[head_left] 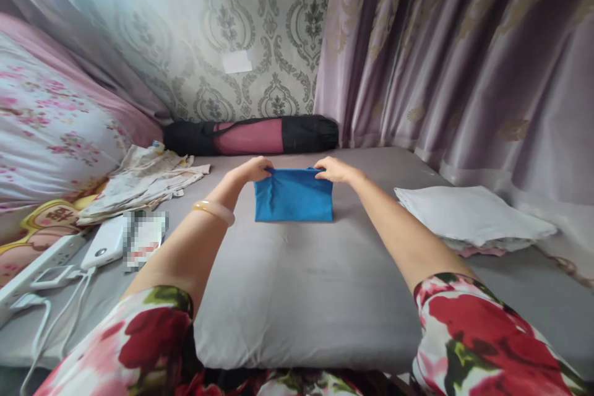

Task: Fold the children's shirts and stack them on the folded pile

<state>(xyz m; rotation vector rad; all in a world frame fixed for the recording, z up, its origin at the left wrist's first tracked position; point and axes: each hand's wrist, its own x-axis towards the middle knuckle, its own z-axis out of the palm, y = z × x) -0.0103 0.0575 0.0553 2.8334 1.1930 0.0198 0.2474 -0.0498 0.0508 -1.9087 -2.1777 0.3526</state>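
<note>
A blue cloth (294,197), folded into a rectangle, is on the grey bed sheet (301,297) in front of me. My left hand (258,169) pinches its far left corner between thumb and fingers. At the far right corner, my right hand (332,171) grips the same edge in a like way. The far edge runs fairly straight between the two hands, and a few creases show on the left part of the cloth. Whether that far edge is lifted off the sheet I cannot tell.
A stack of folded white cloths (477,215) lies to the right. On the left are crumpled light clothes (139,179), a white power bank (106,247) with cables and a power strip (51,260). A black and maroon long bag (250,136) lies along the wall.
</note>
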